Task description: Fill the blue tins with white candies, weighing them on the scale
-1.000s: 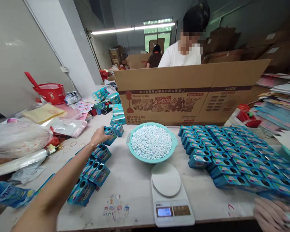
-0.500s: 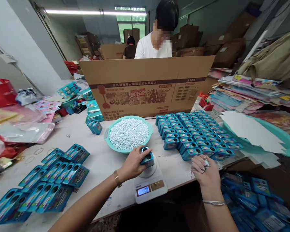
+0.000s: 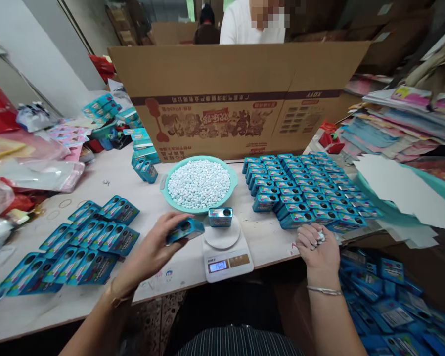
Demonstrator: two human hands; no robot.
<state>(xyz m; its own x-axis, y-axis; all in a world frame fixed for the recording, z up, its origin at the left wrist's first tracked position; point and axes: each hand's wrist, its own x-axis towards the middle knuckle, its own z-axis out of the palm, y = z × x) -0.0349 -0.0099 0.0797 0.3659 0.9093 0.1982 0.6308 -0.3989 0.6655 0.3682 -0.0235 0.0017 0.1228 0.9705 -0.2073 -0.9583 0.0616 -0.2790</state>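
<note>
A small open blue tin (image 3: 220, 216) sits on the round pan of a white kitchen scale (image 3: 227, 252) whose display is lit. My left hand (image 3: 154, 249) is closed on a blue tin lid (image 3: 185, 230), held just left of the scale. My right hand (image 3: 316, 246) rests on the table edge right of the scale, fingers curled round several small white pellets. Behind the scale stands a teal bowl (image 3: 167, 195) heaped with the same white pellets.
Rows of blue tins (image 3: 304, 195) fill the table right of the bowl; more blue lids (image 3: 85, 242) lie at the left. A large cardboard box (image 3: 237, 99) stands behind, with a person in white beyond it. Plastic bags at far left, paper stacks at right, blue tins below the table.
My left hand set the tin on the scale and drew back left, keeping the lid. The scale reading changed from zero. The view tilted down; my right hand stayed closed on pellets.
</note>
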